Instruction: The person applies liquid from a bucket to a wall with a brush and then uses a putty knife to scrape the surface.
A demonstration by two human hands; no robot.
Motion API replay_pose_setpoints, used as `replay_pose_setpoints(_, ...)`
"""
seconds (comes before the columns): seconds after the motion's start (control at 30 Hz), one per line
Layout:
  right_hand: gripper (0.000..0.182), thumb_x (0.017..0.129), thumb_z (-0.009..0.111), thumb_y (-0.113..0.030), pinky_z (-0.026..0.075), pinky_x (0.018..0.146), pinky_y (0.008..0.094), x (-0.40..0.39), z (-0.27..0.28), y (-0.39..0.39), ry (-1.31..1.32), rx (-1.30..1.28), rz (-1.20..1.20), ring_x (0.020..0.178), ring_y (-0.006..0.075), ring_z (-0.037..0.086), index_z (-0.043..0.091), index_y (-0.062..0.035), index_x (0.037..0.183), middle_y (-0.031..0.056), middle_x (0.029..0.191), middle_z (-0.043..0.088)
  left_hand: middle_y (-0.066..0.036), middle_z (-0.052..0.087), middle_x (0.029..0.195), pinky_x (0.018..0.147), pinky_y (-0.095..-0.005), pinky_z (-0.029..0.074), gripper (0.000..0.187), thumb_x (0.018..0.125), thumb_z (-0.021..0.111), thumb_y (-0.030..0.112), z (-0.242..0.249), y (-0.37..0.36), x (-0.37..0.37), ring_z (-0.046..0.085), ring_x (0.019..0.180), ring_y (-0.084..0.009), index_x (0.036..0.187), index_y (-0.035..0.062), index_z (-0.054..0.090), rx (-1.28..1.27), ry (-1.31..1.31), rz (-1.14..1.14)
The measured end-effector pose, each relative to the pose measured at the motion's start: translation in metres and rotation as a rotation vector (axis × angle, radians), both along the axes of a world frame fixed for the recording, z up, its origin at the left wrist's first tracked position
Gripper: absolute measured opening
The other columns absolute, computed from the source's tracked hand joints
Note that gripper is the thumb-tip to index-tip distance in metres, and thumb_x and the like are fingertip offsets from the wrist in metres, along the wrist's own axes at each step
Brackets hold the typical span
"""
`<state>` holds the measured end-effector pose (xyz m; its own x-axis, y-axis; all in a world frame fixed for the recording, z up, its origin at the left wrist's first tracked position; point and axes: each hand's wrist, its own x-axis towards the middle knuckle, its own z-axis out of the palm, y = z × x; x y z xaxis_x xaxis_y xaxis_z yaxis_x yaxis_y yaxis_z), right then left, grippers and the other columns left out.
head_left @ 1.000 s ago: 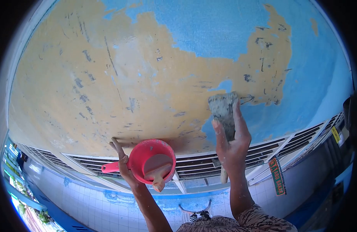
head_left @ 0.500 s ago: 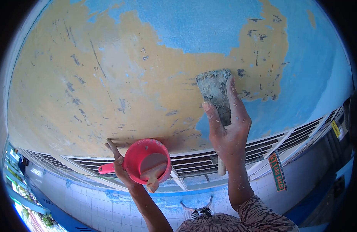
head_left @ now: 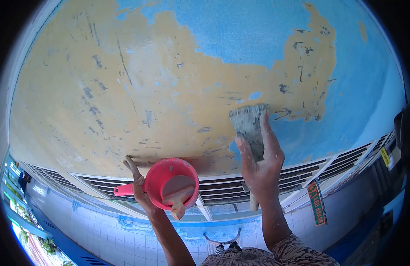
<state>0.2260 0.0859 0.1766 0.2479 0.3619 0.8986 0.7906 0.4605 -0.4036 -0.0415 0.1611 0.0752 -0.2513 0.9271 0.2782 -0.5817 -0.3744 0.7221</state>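
In the head view my right hand (head_left: 263, 166) grips a putty knife (head_left: 249, 122), whose broad grey blade is caked with residue. The blade's top edge lies against the wall, over tan ground near a small blue spot. Below the palm the end of its handle (head_left: 254, 202) shows. My left hand (head_left: 143, 193) is closed around the handle side of a pink plastic dipper (head_left: 154, 173), with a finger or two stretched to the wall. Inside the dipper leans a smeared tool with a light handle (head_left: 178, 208); its lower part is hidden.
The wall (head_left: 183, 111) has patchy tan and blue areas with dark scuffs. Louvred vents (head_left: 222, 188) run along below it. A hanging sign (head_left: 317, 201) is at the right. Far below are a tiled floor (head_left: 98, 228) and a metal frame (head_left: 222, 239) near my feet.
My right hand has drawn the putty knife downward along the wall. A small blue spot now shows above the blade. My left hand and the dipper stay nearly in place.
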Motion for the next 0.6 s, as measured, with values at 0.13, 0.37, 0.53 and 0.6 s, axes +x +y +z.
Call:
replay_pose_setpoints(0.13, 0.070, 0.091, 0.069, -0.009, 0.054, 0.076, 0.0411, 0.001, 0.035, 0.005, -0.004, 0.058, -0.013, 0.092, 0.0318, 0.068, 0.035, 0.0111, 0.148, 0.0220, 0.101, 0.062, -0.001, 0.042, 0.148, 0.078, -0.0215, 0.045, 0.072, 0.090, 0.039, 0.018, 0.017, -0.009, 0.009, 0.045, 0.084, -0.0029, 0.159, 0.0039, 0.023, -0.005, 0.017, 0.028)
replay_pose_setpoints(0.37, 0.067, 0.092, 0.070, -0.011, 0.054, 0.086, 0.0397, -0.007, 0.021, -0.016, 0.098, -0.103, 0.019, 0.105, 0.0321, 0.065, 0.038, 0.0123, 0.146, 0.0266, 0.115, 0.061, -0.002, 0.039, 0.152, 0.078, -0.0213, 0.045, 0.071, 0.090, 0.039, 0.017, -0.006, -0.001, -0.008, 0.045, 0.083, -0.0040, 0.159, 0.0041, 0.025, -0.026, 0.104, 0.001)
replay_pose_setpoints(0.53, 0.070, 0.091, 0.070, -0.008, 0.056, 0.077, 0.0389, 0.004, 0.009, 0.000, 0.041, -0.012, 0.054, 0.093, 0.0298, 0.068, 0.035, 0.0096, 0.149, 0.0212, 0.103, 0.062, -0.008, 0.038, 0.152, 0.104, -0.0351, 0.043, 0.074, 0.092, 0.038, 0.031, -0.001, -0.005, -0.010, 0.050, 0.124, -0.0202, 0.160, 0.0070, 0.022, -0.163, 0.165, -0.032)
replay_pose_setpoints(0.6, 0.071, 0.091, 0.070, -0.008, 0.056, 0.076, 0.0395, 0.005, 0.017, 0.009, -0.022, 0.054, 0.057, 0.092, 0.0302, 0.068, 0.034, 0.0091, 0.150, 0.0216, 0.103, 0.061, -0.009, 0.039, 0.151, 0.104, -0.0352, 0.043, 0.074, 0.092, 0.038, 0.031, 0.000, -0.005, -0.008, 0.051, 0.123, -0.0204, 0.160, 0.0075, 0.023, -0.106, 0.123, -0.026)
